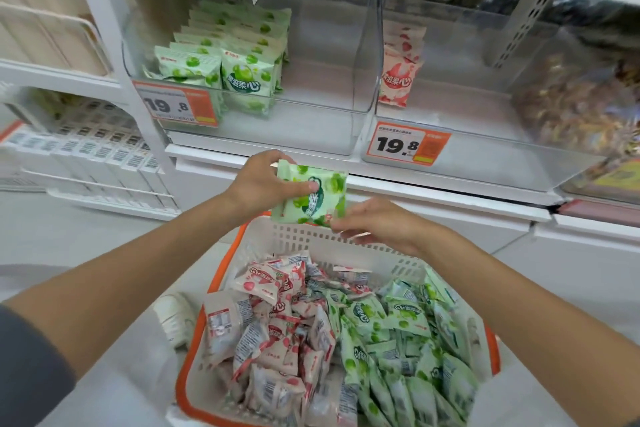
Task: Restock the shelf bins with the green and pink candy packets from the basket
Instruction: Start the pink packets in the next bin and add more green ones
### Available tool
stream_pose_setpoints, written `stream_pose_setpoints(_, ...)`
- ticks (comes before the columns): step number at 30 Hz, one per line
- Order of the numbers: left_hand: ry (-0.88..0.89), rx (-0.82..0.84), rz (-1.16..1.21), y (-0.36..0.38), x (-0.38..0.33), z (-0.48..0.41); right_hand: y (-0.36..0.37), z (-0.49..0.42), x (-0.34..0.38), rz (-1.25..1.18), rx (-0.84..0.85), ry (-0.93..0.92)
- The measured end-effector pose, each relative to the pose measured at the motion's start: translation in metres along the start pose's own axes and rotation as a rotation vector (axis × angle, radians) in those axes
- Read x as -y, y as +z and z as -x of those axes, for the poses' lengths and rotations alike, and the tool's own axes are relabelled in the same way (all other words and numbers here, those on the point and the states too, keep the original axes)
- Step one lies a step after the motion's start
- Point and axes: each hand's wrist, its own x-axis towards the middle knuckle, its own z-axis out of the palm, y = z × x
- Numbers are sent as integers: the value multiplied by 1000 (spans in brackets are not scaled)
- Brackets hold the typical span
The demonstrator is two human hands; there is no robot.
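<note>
A green candy packet [309,196] is held in the air above the far rim of the basket [304,236], just below the front edge of the shelf. The left hand [265,184] has its grip pinched on the packet's left side, thumb across the printed face and fingers behind. The right hand [375,222] touches the packet's lower right corner with its fingertips; whether that grip is truly closed on the corner cannot be told.

The step in hand looks like carrying one green packet from basket to shelf, perhaps squaring it up between both hands first. The left bin [242,107] already holds rows of green packets [221,55] standing upright along its left side, with bare floor to the right of them. The right bin [450,121] holds only a few pink packets [400,69] at its left wall.

The next move likely calls for lifting the packet over the left bin's clear front wall and standing it upright, face forward, beside the existing rows. Many pink packets and green ones remain in the basket, so the restock is far from done.
</note>
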Motion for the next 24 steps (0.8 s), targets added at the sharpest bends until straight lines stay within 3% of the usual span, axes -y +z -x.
stream_pose_setpoints(2,163,150,-334,-6,-5,2,2,-1,1,72,-74,-119)
stream_pose_setpoints(4,212,286,-435,-10,-6,3,4,-2,2,62,-123,-302)
stream_pose_setpoints(6,179,278,-229,-12,-7,4,6,-3,3,40,-156,-357)
stream_pose_setpoints(9,14,71,148,-10,-8,1,6,-5,6,-190,-280,-343)
stream_pose_setpoints(12,-297,96,505,-4,-6,-3,8,-7,11,-389,-295,-333)
stream_pose_setpoints(14,-407,119,669,-1,-5,-4,13,-7,16,-411,-311,-361)
stream_pose_setpoints(16,-338,87,668,4,-6,-5,17,-8,21,-395,-304,-385)
stream_pose_setpoints(20,10,-201,341,16,-12,-6,27,-4,29,-259,-231,-371)
stream_pose_setpoints(24,64,-379,275,20,-12,-7,40,-6,31,-190,-289,-447)
